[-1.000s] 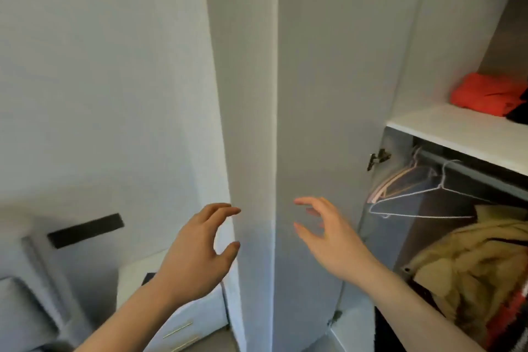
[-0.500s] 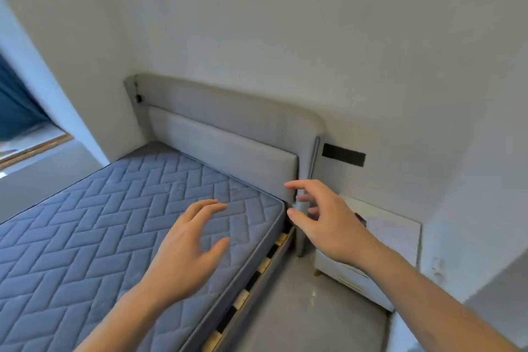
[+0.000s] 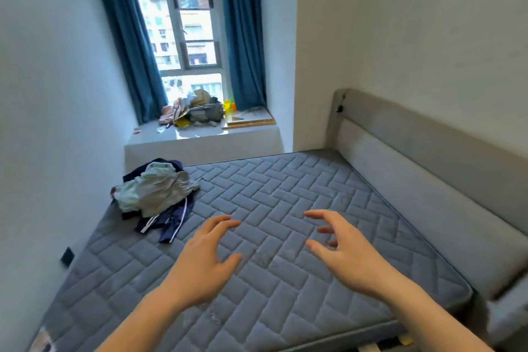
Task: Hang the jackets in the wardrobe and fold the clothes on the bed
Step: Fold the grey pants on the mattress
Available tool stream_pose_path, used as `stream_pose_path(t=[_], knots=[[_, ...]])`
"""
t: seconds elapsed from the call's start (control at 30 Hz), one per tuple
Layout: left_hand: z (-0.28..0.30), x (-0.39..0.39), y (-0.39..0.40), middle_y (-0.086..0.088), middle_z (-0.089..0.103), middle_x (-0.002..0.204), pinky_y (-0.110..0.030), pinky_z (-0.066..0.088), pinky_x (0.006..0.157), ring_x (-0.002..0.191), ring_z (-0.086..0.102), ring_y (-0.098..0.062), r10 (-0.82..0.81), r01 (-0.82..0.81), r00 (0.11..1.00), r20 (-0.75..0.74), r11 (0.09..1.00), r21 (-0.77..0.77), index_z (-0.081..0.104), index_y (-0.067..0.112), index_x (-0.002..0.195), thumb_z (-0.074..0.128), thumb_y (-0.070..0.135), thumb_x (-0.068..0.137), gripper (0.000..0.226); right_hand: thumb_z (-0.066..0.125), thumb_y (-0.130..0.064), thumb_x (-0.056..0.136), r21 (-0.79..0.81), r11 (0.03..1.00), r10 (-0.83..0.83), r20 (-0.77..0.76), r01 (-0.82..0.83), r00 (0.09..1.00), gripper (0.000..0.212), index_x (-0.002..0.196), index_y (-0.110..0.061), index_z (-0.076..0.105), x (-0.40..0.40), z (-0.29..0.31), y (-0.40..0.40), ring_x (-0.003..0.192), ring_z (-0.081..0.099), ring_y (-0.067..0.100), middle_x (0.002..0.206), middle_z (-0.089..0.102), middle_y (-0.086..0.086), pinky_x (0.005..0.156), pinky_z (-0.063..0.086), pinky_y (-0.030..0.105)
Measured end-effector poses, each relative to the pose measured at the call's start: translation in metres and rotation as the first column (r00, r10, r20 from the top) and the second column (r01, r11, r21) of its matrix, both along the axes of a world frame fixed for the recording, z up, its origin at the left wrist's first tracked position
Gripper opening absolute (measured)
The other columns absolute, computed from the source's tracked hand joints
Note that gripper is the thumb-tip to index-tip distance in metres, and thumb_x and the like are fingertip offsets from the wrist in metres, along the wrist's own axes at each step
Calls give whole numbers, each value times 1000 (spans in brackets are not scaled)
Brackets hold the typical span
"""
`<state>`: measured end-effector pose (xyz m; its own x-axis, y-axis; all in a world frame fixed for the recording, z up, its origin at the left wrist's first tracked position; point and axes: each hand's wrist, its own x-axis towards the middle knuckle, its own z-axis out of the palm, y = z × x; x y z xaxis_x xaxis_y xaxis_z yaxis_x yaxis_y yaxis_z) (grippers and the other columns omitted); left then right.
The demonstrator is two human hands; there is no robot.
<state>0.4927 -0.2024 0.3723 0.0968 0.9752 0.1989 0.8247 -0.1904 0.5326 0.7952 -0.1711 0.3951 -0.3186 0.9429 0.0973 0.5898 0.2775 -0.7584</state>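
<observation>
— over at the left middle of the frame, what's that heap on the grey-blue quilted mattress [image 3: 285, 208]?

— a crumpled pile of clothes [image 3: 155, 194]: pale mint and white fabric on top, a navy garment with white side stripes underneath, its legs trailing toward the lower centre. it sits near the mattress's left edge, close to the white wall on that side.

— and the hands?

— both reach out in the lower half of the frame, above the mattress. the left hand [image 3: 204, 261] is at lower centre, fingers spread and loosely curved, thumb out to the right, gripping nothing. the right hand [image 3: 347, 251] is just right of centre, fingers also spread and a little bent, palm turned inward, holding nothing. i can't tell whether either touches the mattress surface.

— how far from the clothes?

— the pile lies up and to the left of the left hand, apart from it. the right hand is well apart from it.

— anything else around?

— a grey upholstered headboard [image 3: 423, 168] runs along the right side of the frame. at upper centre, a window [image 3: 185, 37] between dark teal curtains [image 3: 128, 37], and on the white sill [image 3: 200, 134] below it a jumble of bags and small bright objects [image 3: 197, 111], too blurred to tell apart.
</observation>
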Motion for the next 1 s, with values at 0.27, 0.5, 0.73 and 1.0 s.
stream_pose_path(t=[0.27, 0.5, 0.73, 1.0], knots=[[-14, -152, -32, 24, 11, 163, -38, 42, 113, 146, 32, -10, 231, -230, 973, 28, 973, -18, 45, 45, 144, 71, 46, 90, 59, 63, -43, 99, 4, 973, 229, -6, -229, 973, 46, 138, -54, 42, -173, -19, 28, 129, 44, -6, 144, 40, -30, 109, 44, 30], [-32, -244, -33, 24, 2, 165, -35, 34, 119, 151, 24, -10, 409, -407, 908, 87, 912, -49, 43, 44, 146, 72, 45, 89, 64, 62, -45, 98, -2, 923, 385, 22, -385, 923, 47, 139, -52, 42, -277, -29, 76, 130, 44, -5, 141, 38, -33, 107, 44, 28], [-46, -311, 19, 26, 2, 165, -39, 38, 117, 147, 35, -12, 491, -485, 869, 54, 869, -100, 41, 48, 144, 69, 50, 87, 64, 61, -43, 98, -24, 878, 478, 19, -478, 878, 46, 138, -54, 41, -361, -51, 162, 127, 43, -6, 142, 36, -32, 101, 42, 23], [-64, -384, 106, 18, 9, 167, -35, 30, 121, 152, 26, -14, 548, -544, 836, -33, 818, -185, 42, 43, 148, 66, 52, 85, 68, 64, -39, 97, -89, 866, 495, 12, -492, 869, 50, 142, -45, 43, -439, -86, 269, 130, 43, 1, 142, 38, -23, 104, 42, 27]])
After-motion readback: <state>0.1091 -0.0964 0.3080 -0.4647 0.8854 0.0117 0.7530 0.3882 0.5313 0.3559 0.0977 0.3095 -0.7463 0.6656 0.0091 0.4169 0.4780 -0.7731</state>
